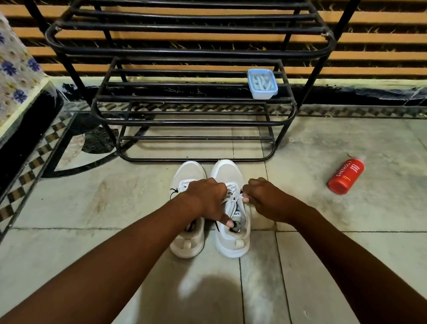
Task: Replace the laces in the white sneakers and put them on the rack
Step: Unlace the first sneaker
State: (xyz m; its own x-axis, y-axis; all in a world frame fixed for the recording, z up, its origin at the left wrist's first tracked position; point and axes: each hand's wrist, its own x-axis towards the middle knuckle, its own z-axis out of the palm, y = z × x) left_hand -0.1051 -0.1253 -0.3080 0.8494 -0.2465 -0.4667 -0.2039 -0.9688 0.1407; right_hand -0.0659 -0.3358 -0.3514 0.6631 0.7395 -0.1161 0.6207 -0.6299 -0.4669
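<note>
Two white sneakers stand side by side on the floor tiles in front of the black metal shoe rack (193,104), toes toward it. The left sneaker (190,171) is partly hidden under my left forearm. My left hand (208,197) lies over the right sneaker (228,174), its fingers curled at the lace and the thumb pressing by the collar. My right hand (263,195) pinches the white lace (241,196) at the sneaker's right side. A small blue-rimmed plastic box (262,83) holding white laces sits on the rack's middle shelf, at the right.
A red body-wash bottle (346,175) lies on its side on the floor to the right. A bed with a flowered cover (3,81) borders the left side. A striped wall stands behind the rack.
</note>
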